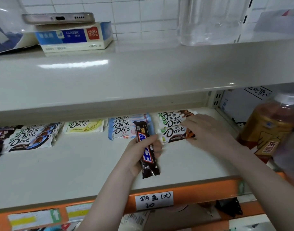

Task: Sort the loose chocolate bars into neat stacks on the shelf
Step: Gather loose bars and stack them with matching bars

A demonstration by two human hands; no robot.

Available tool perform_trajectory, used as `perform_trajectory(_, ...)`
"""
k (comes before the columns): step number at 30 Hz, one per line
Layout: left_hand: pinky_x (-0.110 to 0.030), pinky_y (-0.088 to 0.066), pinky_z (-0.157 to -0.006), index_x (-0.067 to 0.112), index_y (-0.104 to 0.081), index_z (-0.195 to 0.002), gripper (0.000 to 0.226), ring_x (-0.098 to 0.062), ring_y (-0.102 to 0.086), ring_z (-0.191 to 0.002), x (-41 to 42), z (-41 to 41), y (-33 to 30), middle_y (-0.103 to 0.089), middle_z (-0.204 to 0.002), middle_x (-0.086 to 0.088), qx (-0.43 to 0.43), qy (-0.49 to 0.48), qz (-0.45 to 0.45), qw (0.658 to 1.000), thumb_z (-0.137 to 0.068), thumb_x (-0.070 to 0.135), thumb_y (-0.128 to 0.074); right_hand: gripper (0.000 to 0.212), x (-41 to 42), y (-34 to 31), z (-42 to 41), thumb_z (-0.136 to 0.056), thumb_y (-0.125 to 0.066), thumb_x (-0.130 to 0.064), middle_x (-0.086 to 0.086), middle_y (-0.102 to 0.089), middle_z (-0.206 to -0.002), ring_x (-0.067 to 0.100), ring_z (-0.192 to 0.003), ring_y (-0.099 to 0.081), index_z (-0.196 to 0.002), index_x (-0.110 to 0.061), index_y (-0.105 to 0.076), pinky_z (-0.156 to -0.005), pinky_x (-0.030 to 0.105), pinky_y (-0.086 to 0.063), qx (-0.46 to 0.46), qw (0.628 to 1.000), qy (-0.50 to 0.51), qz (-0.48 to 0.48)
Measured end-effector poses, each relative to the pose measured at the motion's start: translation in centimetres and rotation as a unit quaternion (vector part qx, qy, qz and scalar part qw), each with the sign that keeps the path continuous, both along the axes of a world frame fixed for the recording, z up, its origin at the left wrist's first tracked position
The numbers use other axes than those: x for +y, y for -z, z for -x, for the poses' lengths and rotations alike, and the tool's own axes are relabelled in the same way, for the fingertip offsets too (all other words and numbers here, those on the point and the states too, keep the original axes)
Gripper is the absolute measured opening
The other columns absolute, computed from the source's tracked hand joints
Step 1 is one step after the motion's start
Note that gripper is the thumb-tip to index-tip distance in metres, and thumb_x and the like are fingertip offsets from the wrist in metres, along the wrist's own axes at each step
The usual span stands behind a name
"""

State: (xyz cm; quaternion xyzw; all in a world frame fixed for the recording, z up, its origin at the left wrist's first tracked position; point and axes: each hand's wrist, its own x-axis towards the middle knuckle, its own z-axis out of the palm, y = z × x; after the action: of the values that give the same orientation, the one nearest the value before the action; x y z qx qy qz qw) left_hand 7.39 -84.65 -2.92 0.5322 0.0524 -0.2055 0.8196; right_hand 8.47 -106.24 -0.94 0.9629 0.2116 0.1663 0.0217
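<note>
I am seeing the shelf (93,164) running off both edges, with a blurred bottle (267,127) crowding the right. My right hand (207,129) is lying flat, fingers spread, hiding the brown stack's (173,129) end. My left hand (141,150) is gripping a dark bar (147,150) (long axis front to back) before the blue stack (124,125).

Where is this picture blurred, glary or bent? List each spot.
Head view: the tea bottle at the right edge is smeared and out of focus; glare streaks lie on the upper shelf; wide-angle bending curves both shelf edges; the dark bar in the left hand and the Dove stacks read sharp.
</note>
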Motion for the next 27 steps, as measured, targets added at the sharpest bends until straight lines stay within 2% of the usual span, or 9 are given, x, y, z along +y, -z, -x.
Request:
perform_trajectory(2, -0.025, -0.048, -0.05, 0.006, -0.062, -0.082, 0.004, -0.018, -0.057, -0.054, 0.2, 0.0, 0.2, -0.062, -0.068, -0.011, 0.006, -0.011, 0.028, 1.0, -0.08, 0.005, -0.065, 0.032, -0.3, 0.2, -1.0, -0.084, -0.052, -0.023, -0.001, -0.057, -0.114, 0.019, -0.104, -0.049, -0.116, -0.02, -0.055, -0.082, 0.025, -0.028, -0.007, 0.999, 0.025, 0.022)
perform_trajectory(4, -0.025, -0.049, -0.05, 0.006, -0.062, -0.082, 0.002, -0.017, -0.058, -0.054, 0.4, 0.0, 0.4, -0.062, -0.068, -0.011, 0.013, -0.015, 0.047, 0.999, -0.081, 0.004, -0.063, 0.033, -0.5, 0.6, -1.8, -0.084, -0.052, -0.022, -0.001, -0.057, -0.116, 0.019, -0.106, -0.048, -0.117, -0.02, -0.055, -0.08, 0.024, -0.025, -0.006, 0.999, 0.045, 0.028)
perform_trajectory(9, -0.025, -0.051, -0.051, 0.005, -0.059, -0.085, 0.005, -0.016, -0.06, -0.054, 0.6, -0.2, 0.8, -0.063, -0.067, -0.01, 0.013, -0.02, 0.054, 0.998, -0.082, 0.003, -0.062, 0.036, -1.0, 1.2, -2.7, -0.084, -0.052, -0.021, -0.003, -0.056, -0.119, 0.019, -0.108, -0.047, -0.12, -0.022, -0.052, -0.082, 0.027, -0.034, 0.018, 0.997, 0.081, 0.003)
perform_trajectory(14, -0.025, -0.052, -0.052, 0.005, -0.057, -0.087, 0.008, -0.016, -0.06, -0.055, 0.5, -0.4, 1.0, -0.063, -0.068, -0.01, 0.006, -0.015, 0.052, 0.999, -0.082, 0.002, -0.062, 0.032, -1.2, 1.5, -3.6, -0.085, -0.053, -0.026, -0.003, -0.056, -0.117, 0.019, -0.107, -0.048, -0.117, -0.02, -0.054, -0.078, 0.028, -0.037, 0.021, 0.997, 0.077, -0.009)
perform_trajectory(18, -0.025, -0.051, -0.051, 0.004, -0.057, -0.087, 0.008, -0.016, -0.059, -0.054, 0.6, -0.3, 0.8, -0.062, -0.068, -0.01, 0.011, -0.012, 0.056, 0.998, -0.082, 0.001, -0.061, 0.031, -1.3, 1.7, -4.2, -0.085, -0.056, -0.023, 0.002, -0.057, -0.115, 0.023, -0.104, -0.049, -0.115, -0.017, -0.057, -0.082, 0.034, -0.043, 0.052, 0.996, 0.07, -0.038)
perform_trajectory(23, -0.024, -0.052, -0.052, 0.004, -0.057, -0.085, 0.006, -0.015, -0.06, -0.053, 0.5, -0.3, 0.7, -0.063, -0.066, -0.01, 0.01, -0.019, 0.047, 0.999, -0.083, 0.0, -0.06, 0.037, -1.6, 1.9, -4.5, -0.081, -0.058, -0.014, 0.003, -0.056, -0.115, 0.024, -0.104, -0.048, -0.118, -0.019, -0.057, -0.085, 0.034, -0.042, 0.092, 0.989, 0.064, -0.099)
perform_trajectory(27, -0.023, -0.049, -0.051, 0.005, -0.056, -0.082, 0.007, -0.014, -0.058, -0.052, 0.4, -0.3, 0.7, -0.061, -0.066, -0.009, 0.006, -0.01, 0.054, 0.998, -0.083, -0.001, -0.058, 0.038, -1.8, 2.0, -4.7, -0.08, -0.059, -0.015, 0.003, -0.056, -0.113, 0.023, -0.103, -0.049, -0.117, -0.019, -0.059, -0.083, 0.031, -0.039, 0.092, 0.987, 0.066, -0.115)
